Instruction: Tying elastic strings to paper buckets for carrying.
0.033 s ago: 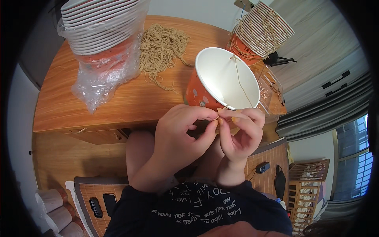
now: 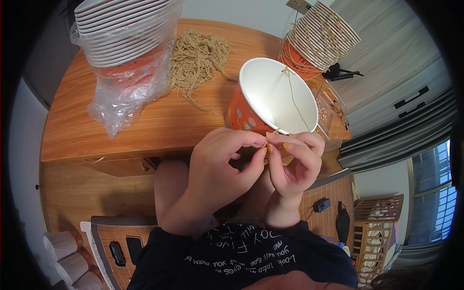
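From the head view, both hands meet just below the near rim of an orange paper cup (image 2: pixel 270 99) that stands tilted at the near edge of the wooden table (image 2: pixel 140 121), its white inside turned toward the camera. The left hand (image 2: pixel 220 169) is closed, thumb and forefinger pinched together; the right hand (image 2: pixel 295 162) is closed the same way, its fingertips touching the left's. Between them they grip the end of a thin tan string (image 2: pixel 296 104) — it runs up across the cup's white interior to the far rim, where it looks knotted or threaded through.

The step in hand seems to be fixing the loose end of the string at the near rim, most likely tying or threading it there. The next move would call for fine fingertip work while the cup stays steady, since neither hand holds the cup itself.

The cup looks light and thin-walled, orange outside with small pale figures, clean white within.

Farther left lies a loose heap of tan string pieces (image 2: pixel 198 60), and beyond it a stack of cups in a clear plastic bag (image 2: pixel 125 53). Far right, another stack of cups (image 2: pixel 321 36) already carries strings.
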`<state>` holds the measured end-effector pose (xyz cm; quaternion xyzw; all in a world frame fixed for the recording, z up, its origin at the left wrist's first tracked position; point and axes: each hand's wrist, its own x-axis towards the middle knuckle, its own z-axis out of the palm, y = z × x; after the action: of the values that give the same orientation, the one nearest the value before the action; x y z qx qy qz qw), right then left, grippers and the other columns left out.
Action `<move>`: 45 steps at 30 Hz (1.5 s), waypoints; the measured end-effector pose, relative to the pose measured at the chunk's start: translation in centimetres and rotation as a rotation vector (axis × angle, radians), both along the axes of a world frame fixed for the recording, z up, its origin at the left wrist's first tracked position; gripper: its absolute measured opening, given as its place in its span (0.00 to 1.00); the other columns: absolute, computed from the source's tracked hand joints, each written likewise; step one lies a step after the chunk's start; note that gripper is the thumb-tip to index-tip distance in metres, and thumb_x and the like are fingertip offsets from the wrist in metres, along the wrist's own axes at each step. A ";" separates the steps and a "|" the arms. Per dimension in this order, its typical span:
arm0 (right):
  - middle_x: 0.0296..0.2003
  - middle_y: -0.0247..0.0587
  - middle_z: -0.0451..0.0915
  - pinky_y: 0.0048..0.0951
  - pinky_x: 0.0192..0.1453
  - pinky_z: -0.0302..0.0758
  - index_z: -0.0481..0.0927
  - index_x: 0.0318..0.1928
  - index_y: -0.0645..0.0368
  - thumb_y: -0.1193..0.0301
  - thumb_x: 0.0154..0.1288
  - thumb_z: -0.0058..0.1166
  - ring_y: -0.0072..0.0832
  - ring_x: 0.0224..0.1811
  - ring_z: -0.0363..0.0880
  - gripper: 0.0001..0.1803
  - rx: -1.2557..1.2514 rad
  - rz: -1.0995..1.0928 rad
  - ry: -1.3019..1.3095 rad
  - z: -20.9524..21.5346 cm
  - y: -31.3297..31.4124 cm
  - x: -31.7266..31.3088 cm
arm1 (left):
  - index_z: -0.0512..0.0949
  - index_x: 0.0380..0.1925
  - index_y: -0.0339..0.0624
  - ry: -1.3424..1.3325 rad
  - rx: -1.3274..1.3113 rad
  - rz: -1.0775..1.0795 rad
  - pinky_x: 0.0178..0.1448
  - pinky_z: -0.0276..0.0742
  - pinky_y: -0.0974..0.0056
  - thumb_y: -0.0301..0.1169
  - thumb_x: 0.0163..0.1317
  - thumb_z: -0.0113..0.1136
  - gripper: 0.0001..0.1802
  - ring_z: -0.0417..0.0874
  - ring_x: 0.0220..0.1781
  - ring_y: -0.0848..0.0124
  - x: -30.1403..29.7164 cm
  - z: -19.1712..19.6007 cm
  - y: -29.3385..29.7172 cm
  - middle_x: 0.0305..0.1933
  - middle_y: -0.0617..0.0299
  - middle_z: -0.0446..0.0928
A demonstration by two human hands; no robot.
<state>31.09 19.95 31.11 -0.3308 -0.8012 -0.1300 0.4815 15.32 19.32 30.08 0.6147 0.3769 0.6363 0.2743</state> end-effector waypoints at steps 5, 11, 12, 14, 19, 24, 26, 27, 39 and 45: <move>0.36 0.41 0.87 0.31 0.51 0.62 0.64 0.46 0.54 0.87 0.54 0.61 0.28 0.39 0.69 0.25 0.018 -0.006 -0.014 0.2 0.0 -0.2 | 0.82 0.33 0.45 0.055 0.025 0.032 0.32 0.78 0.67 0.26 0.49 0.70 0.10 0.82 0.31 0.68 -0.4 0.6 -0.4 0.30 0.66 0.83; 0.35 0.43 0.86 0.33 0.51 0.62 0.58 0.46 0.53 0.85 0.56 0.62 0.29 0.39 0.69 0.27 0.043 0.019 0.084 -0.7 0.4 -0.3 | 0.83 0.32 0.46 0.136 0.130 0.159 0.35 0.78 0.66 0.28 0.48 0.72 0.10 0.83 0.30 0.65 -0.2 0.6 -0.3 0.30 0.66 0.83; 0.35 0.44 0.86 0.33 0.51 0.62 0.57 0.46 0.53 0.85 0.57 0.62 0.29 0.39 0.69 0.27 0.050 0.016 0.113 -0.8 0.4 -0.3 | 0.83 0.32 0.46 0.149 0.165 0.194 0.36 0.79 0.66 0.28 0.48 0.72 0.10 0.83 0.31 0.65 -0.2 0.7 -0.3 0.31 0.65 0.84; 0.36 0.38 0.87 0.33 0.51 0.61 0.57 0.45 0.52 0.84 0.55 0.64 0.28 0.38 0.69 0.28 0.077 -0.002 0.128 -1.2 0.7 -0.3 | 0.84 0.32 0.46 0.163 0.237 0.235 0.37 0.79 0.66 0.27 0.48 0.72 0.10 0.84 0.31 0.66 0.1 0.2 0.2 0.31 0.65 0.84; 0.37 0.31 0.88 0.32 0.50 0.59 0.56 0.44 0.51 0.82 0.54 0.67 0.27 0.36 0.69 0.30 0.095 -0.010 0.181 -1.6 0.9 -0.2 | 0.85 0.32 0.46 0.178 0.323 0.290 0.39 0.81 0.66 0.26 0.49 0.71 0.08 0.85 0.33 0.67 0.5 -0.2 0.5 0.30 0.65 0.84; 0.37 0.31 0.88 0.31 0.49 0.59 0.56 0.44 0.51 0.81 0.54 0.67 0.26 0.35 0.68 0.30 0.095 -0.009 0.189 -1.6 0.9 -0.1 | 0.84 0.30 0.46 0.191 0.316 0.303 0.38 0.81 0.66 0.26 0.48 0.71 0.08 0.85 0.32 0.67 0.8 -0.4 0.5 0.29 0.65 0.84; 0.37 0.32 0.88 0.31 0.49 0.59 0.56 0.43 0.51 0.81 0.54 0.67 0.26 0.35 0.69 0.30 0.097 -0.006 0.188 -1.5 0.9 -0.1 | 0.83 0.30 0.46 0.191 0.306 0.298 0.38 0.81 0.65 0.26 0.48 0.71 0.08 0.84 0.32 0.66 0.8 -0.5 0.5 0.29 0.65 0.84; 0.37 0.32 0.88 0.31 0.49 0.59 0.56 0.43 0.51 0.81 0.54 0.67 0.26 0.35 0.69 0.30 0.099 -0.005 0.186 -1.5 0.9 -0.1 | 0.83 0.30 0.46 0.191 0.296 0.292 0.38 0.81 0.65 0.26 0.48 0.71 0.08 0.84 0.32 0.66 0.8 -0.5 0.5 0.29 0.65 0.83; 0.37 0.31 0.88 0.31 0.48 0.59 0.55 0.42 0.51 0.81 0.54 0.68 0.25 0.34 0.69 0.31 0.085 -0.018 0.199 -1.3 0.8 -0.1 | 0.82 0.33 0.41 0.177 0.443 0.313 0.38 0.79 0.64 0.20 0.46 0.70 0.12 0.84 0.32 0.64 0.9 -0.5 0.9 0.33 0.61 0.84; 0.37 0.31 0.88 0.30 0.49 0.59 0.55 0.42 0.51 0.81 0.54 0.68 0.26 0.33 0.69 0.31 0.074 -0.015 0.222 -1.4 0.8 -0.1 | 0.82 0.32 0.42 0.234 0.427 0.334 0.38 0.79 0.63 0.20 0.46 0.69 0.11 0.83 0.32 0.64 1.0 -0.5 0.8 0.32 0.62 0.83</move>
<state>30.99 20.71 29.68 -0.3310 -0.7352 -0.1258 0.5780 16.28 20.15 29.60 0.6571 0.3592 0.6625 -0.0149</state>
